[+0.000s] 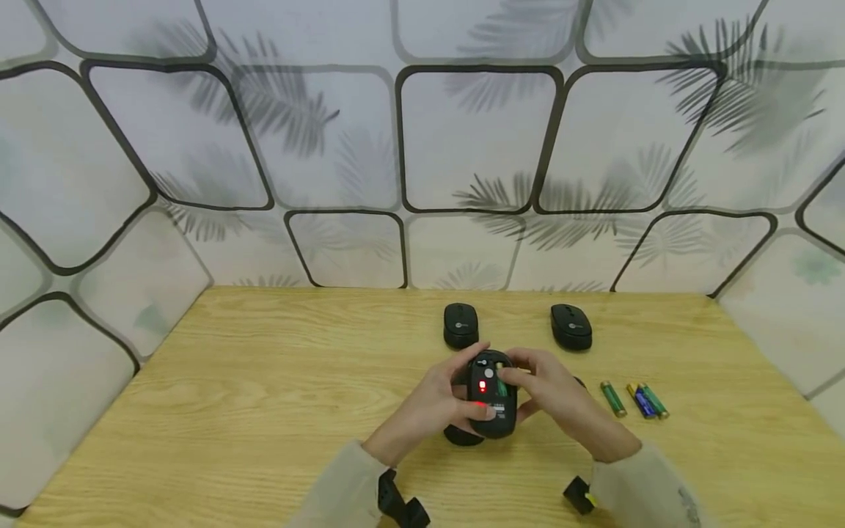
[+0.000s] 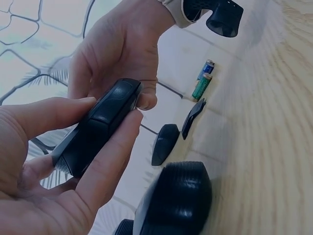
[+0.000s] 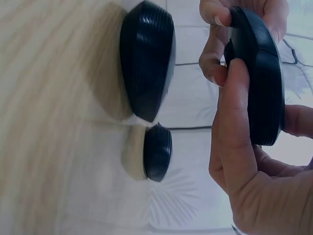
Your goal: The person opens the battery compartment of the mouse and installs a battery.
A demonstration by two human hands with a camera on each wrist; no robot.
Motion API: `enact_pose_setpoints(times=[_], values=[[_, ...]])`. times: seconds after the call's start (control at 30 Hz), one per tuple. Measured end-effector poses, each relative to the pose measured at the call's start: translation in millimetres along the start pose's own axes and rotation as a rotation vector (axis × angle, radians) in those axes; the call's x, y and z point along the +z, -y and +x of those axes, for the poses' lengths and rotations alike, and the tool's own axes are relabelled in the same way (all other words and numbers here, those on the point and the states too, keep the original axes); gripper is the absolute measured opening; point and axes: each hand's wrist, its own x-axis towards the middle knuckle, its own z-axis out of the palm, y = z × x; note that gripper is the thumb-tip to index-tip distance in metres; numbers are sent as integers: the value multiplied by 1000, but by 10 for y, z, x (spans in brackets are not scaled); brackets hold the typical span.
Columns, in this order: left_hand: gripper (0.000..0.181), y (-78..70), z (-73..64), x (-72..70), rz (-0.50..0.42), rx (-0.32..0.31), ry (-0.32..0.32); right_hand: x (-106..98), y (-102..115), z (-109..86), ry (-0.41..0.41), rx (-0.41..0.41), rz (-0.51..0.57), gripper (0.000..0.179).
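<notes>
A black computer mouse [image 1: 491,397] is held up off the table with its underside facing the head camera and a red light glowing there. Its battery slot is uncovered, and a green battery [image 1: 502,388] shows inside. My left hand [image 1: 432,396] grips the mouse from the left, thumb across the underside. On the other side my right hand [image 1: 554,390] grips it too, its thumb on the upper end of the slot and fingers round the edge. In the left wrist view a thin black cover [image 2: 193,118] lies on the table, mostly hidden by my right hand in the head view.
Two black mice, one [image 1: 461,325] behind my hands and one [image 1: 571,327] further right, sit on the wooden table [image 1: 264,381]. Another dark mouse [image 1: 463,436] lies partly hidden below the held one. Loose green batteries [image 1: 613,399] and a blue battery [image 1: 642,402] lie right. A patterned wall surrounds the table.
</notes>
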Motion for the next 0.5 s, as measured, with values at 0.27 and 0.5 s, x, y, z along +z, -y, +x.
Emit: enact_pose_setpoints(times=[0.27,0.5], values=[[84,-66,141,86,22,10,15,-189,55,-14,7,-7,-28,33],[83,-30,300,221,48,-5,1,-370,-13,-37,26,-7,-53,36]])
